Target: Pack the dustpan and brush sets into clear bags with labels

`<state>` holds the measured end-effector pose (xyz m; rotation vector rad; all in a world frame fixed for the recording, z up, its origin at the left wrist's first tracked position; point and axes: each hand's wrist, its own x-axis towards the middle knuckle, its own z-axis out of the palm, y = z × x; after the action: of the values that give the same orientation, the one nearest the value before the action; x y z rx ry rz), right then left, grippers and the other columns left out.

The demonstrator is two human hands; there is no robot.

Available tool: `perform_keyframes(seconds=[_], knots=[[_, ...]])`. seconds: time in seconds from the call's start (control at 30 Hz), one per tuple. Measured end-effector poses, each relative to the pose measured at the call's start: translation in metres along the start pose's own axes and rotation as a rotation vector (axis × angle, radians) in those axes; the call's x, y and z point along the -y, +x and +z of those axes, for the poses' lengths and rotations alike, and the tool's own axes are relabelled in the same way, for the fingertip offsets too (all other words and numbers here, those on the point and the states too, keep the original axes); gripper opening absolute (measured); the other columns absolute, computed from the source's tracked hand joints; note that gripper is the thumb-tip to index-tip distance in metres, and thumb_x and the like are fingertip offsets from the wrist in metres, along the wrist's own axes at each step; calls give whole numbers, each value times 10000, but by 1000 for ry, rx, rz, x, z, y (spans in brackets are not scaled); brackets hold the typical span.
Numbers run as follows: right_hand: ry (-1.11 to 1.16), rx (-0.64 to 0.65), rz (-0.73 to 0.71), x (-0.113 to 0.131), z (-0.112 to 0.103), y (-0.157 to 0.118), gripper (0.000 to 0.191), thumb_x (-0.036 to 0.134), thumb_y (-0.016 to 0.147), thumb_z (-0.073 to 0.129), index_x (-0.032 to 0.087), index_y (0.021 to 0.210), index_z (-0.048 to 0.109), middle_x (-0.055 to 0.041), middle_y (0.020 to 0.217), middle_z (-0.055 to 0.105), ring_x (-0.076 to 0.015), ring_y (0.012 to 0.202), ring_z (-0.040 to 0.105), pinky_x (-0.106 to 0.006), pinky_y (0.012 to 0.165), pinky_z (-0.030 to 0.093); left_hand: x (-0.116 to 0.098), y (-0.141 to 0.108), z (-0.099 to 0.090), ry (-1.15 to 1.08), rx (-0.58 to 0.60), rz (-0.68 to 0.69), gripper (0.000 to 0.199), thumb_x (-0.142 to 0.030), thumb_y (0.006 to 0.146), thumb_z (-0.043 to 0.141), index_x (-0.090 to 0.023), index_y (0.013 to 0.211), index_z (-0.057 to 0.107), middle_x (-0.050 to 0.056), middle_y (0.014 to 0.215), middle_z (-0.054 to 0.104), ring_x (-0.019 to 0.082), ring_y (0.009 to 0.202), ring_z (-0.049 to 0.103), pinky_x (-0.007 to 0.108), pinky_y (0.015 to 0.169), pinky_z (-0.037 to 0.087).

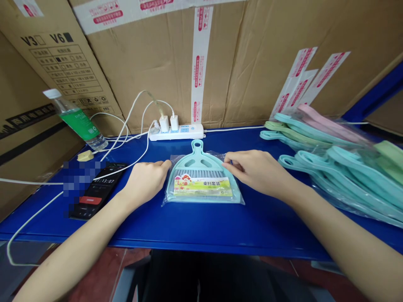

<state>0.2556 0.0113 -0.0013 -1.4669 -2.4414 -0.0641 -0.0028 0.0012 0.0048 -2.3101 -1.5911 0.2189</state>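
A light-blue dustpan point(197, 162) with a grey-bristled brush point(201, 173) lies flat on the blue table in a clear plastic bag point(238, 200). Its looped handle points away from me, and a colourful printed card point(201, 186) covers the lower part. At the bag's left edge, my left hand point(147, 179) is closed, fingertips on the plastic. My right hand point(252, 171) pinches the upper right side of the bag, thumb and forefinger together. Both hands rest beside the dustpan, one on each side.
Several bagged dustpan sets point(340, 176) are piled at the right. On the left lie a phone point(94, 197) and white cables, with a green-labelled bottle point(80, 123) leaning behind. A power strip point(189, 131) with chargers sits against cardboard boxes point(252, 63) at the back.
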Motion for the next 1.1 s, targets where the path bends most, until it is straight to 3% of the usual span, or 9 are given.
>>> perform_keyframes(seconds=[0.23, 0.37, 0.5, 0.63, 0.83, 1.1], knots=[[56, -49, -66, -2, 2, -1, 244, 271, 895, 408, 223, 693, 536, 11, 555, 573, -146, 499, 483, -257, 501, 281, 0, -1, 2, -26, -45, 11, 284, -200, 909, 354, -193, 966, 632, 50, 817, 733, 209, 676, 682, 267, 505, 357], [158, -102, -206, 0, 0, -1, 278, 299, 937, 391, 216, 733, 560, -23, 657, 607, -169, 631, 542, -276, 583, 372, 2, -3, 6, -91, -185, 75, 329, -221, 942, 309, -188, 942, 637, 48, 800, 720, 209, 691, 675, 279, 550, 401], [295, -161, -426, 9, -5, -6, 232, 295, 959, 441, 197, 838, 612, -40, 726, 630, -182, 730, 540, -293, 655, 414, 2, -9, 2, -309, -298, 319, 412, -349, 992, 256, -183, 994, 633, 67, 880, 711, 208, 803, 671, 296, 686, 470], [374, -68, -558, 17, -6, -12, 148, 322, 900, 599, 184, 930, 643, -41, 814, 673, -185, 799, 561, -308, 745, 442, -3, -16, -2, -516, -167, 552, 392, -494, 912, 475, -186, 1124, 591, 78, 999, 699, 208, 875, 656, 303, 785, 494], [333, 204, -433, 18, 4, -8, 83, 158, 887, 578, 169, 894, 659, -32, 789, 674, -177, 757, 592, -295, 702, 422, -4, -13, 7, -621, -81, 471, 243, -243, 929, 463, -202, 1146, 565, 29, 902, 705, 168, 831, 670, 265, 767, 481], [359, 250, -323, 17, 7, -7, 163, 196, 929, 480, 189, 965, 639, -9, 745, 650, -153, 639, 573, -263, 617, 368, 1, -10, 8, -697, -101, 454, 186, -191, 916, 479, -207, 1036, 622, 7, 869, 702, 146, 786, 665, 233, 706, 473]])
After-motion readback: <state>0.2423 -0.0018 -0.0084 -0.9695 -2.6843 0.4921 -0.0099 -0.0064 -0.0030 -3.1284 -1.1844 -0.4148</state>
